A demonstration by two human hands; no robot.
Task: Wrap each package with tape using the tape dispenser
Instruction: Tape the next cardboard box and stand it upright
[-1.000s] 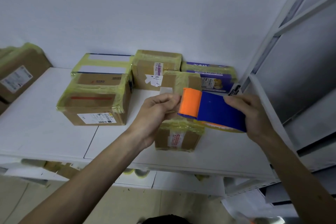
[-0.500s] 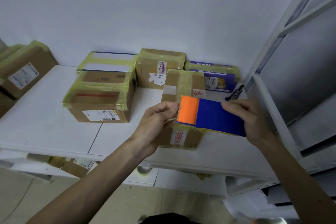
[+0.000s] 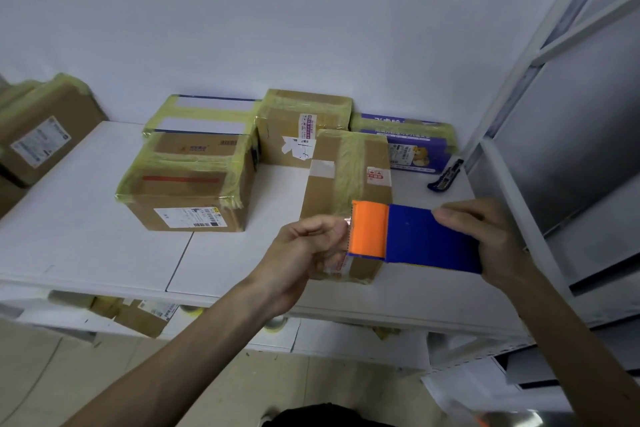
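Note:
My right hand [image 3: 491, 239] grips the blue rear of a tape dispenser [image 3: 415, 236] with an orange front, held in the air above the shelf. My left hand [image 3: 304, 250] pinches the clear tape end at the dispenser's orange cutter edge. Right behind and below them lies a long cardboard package [image 3: 343, 170] with one band of yellowish tape across it; its near end is hidden by my hands. Other packages wrapped in yellowish tape sit further back: a wide box [image 3: 187, 184], a flat white one [image 3: 204, 114], a cube box [image 3: 301, 125] and a purple one [image 3: 408, 139].
The packages rest on a white shelf [image 3: 86, 236] against a white wall. A dark blue cutter [image 3: 445, 177] lies by the purple package. Another taped box [image 3: 41, 128] sits far left. A white metal rack frame [image 3: 519, 156] stands at the right. Boxes and tape rolls lie on the lower shelf.
The view has shifted, so the shelf and boxes sit lower right in frame. My hands stay on the dispenser, the left fingers now pulling a short length of tape from the cutter.

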